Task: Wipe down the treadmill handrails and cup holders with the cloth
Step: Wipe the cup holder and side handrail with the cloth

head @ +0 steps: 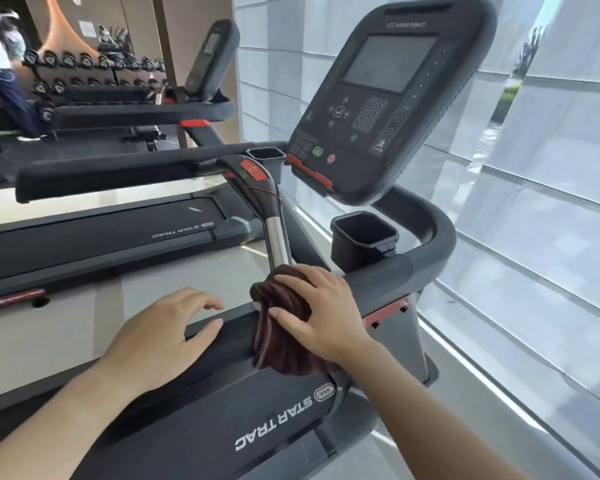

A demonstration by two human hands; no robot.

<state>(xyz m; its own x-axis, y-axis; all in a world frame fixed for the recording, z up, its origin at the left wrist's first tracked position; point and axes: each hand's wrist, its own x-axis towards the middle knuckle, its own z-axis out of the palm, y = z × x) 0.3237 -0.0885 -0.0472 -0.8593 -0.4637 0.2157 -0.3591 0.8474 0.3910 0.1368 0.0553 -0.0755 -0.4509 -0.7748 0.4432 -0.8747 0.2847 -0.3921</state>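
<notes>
My right hand (321, 308) grips a dark brown cloth (281, 337), wrapped around the lower end of a chrome centre handlebar (278, 233). The cloth hangs down over the black side handrail (229, 337). My left hand (163, 337) rests on that handrail just left of the cloth, fingers spread and holding nothing. One black cup holder (362, 232) sits right of the handlebar, below the console (378, 98). A second cup holder (266, 154) is at the console's left. The curved right handrail (426, 244) bends around behind the near cup holder.
A second treadmill (101, 237) stands to the left, across a pale floor strip. A dumbbell rack (94, 74) and a person (0, 64) are at the far left. A frosted glass wall (534, 202) runs close along the right side.
</notes>
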